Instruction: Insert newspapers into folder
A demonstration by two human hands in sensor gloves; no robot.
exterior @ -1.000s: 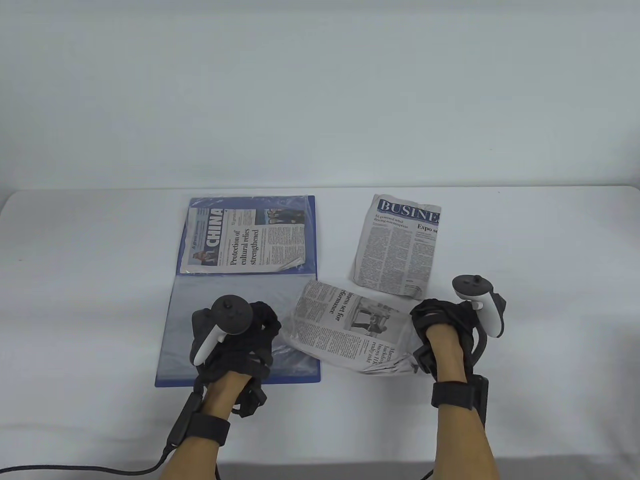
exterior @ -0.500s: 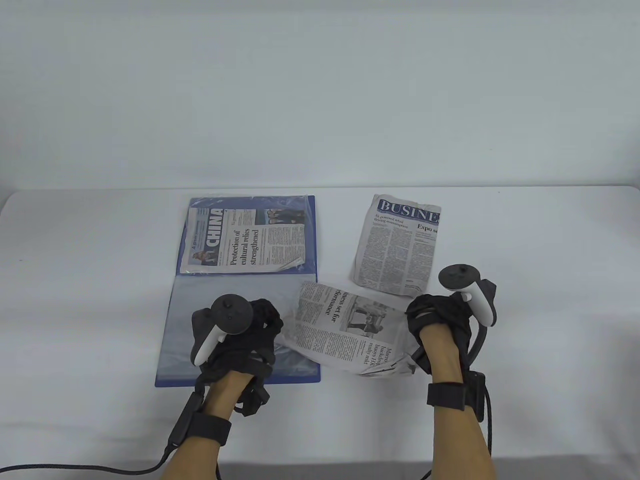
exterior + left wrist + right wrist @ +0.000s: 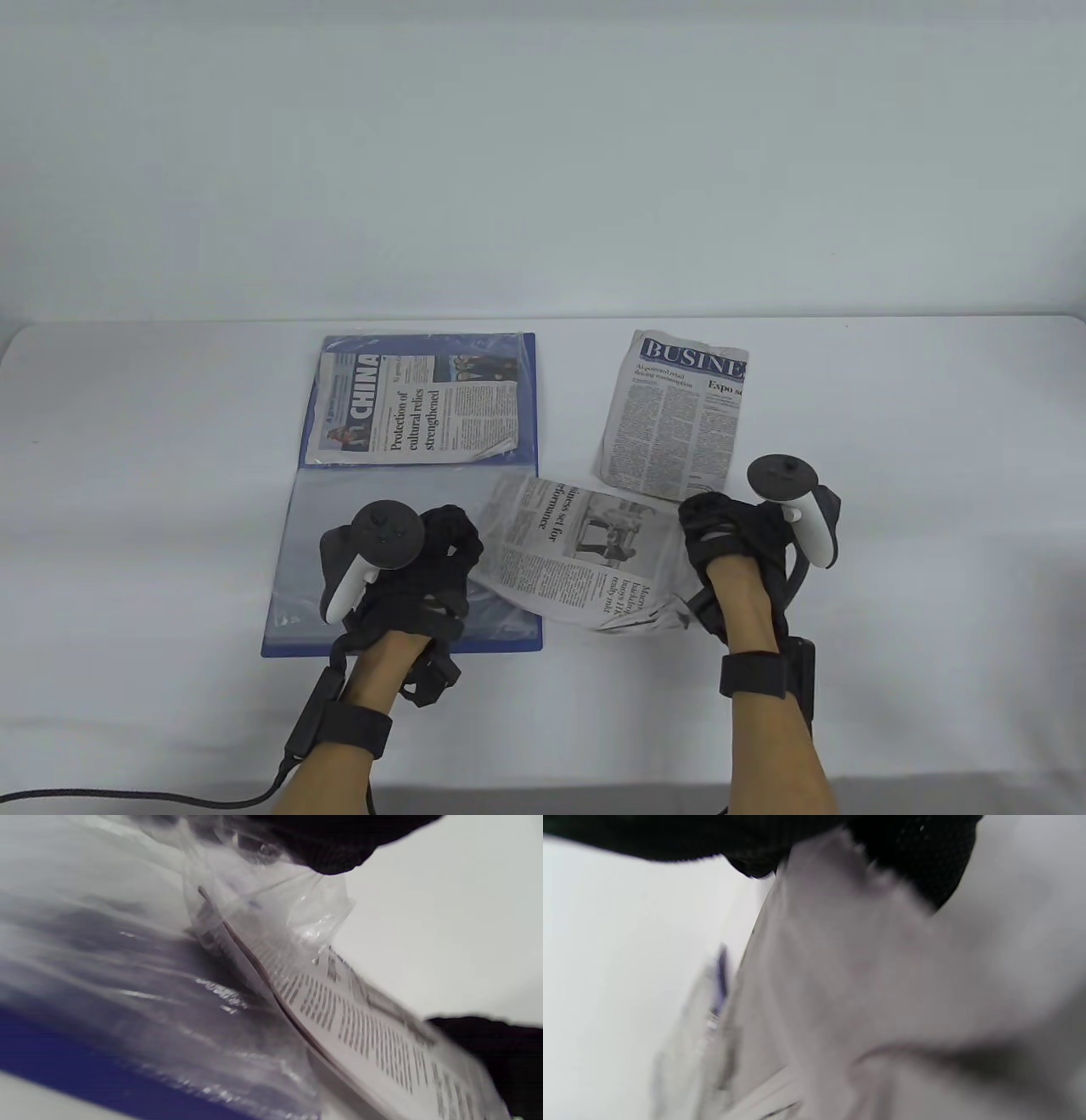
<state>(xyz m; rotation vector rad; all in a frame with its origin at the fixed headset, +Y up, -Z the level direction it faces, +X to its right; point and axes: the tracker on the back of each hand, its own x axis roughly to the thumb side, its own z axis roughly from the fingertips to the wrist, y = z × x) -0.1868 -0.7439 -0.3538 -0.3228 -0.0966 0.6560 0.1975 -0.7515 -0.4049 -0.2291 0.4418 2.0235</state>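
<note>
A blue folder [image 3: 399, 649] lies open on the table. Its far half holds a "CHINA" newspaper [image 3: 416, 412] under clear plastic. My left hand [image 3: 458, 552] pinches the right edge of the near half's clear sleeve [image 3: 314, 543] and lifts it; the lifted plastic shows in the left wrist view [image 3: 263, 899]. My right hand [image 3: 713, 531] grips the right end of a folded newspaper [image 3: 577, 552]. The paper's left edge lies at the sleeve's opening, as the left wrist view [image 3: 360, 1018] shows. The right wrist view is blurred and shows my fingers [image 3: 916, 857] on the paper [image 3: 882, 976].
A third folded newspaper headed "BUSINESS" [image 3: 674, 412] lies flat at the back right, just beyond my right hand. A black cable [image 3: 127, 798] runs from my left wrist along the table's front edge.
My right hand has moved left and a little away from me, sliding the folded newspaper toward the sleeve's opening. My left hand has barely moved.
</note>
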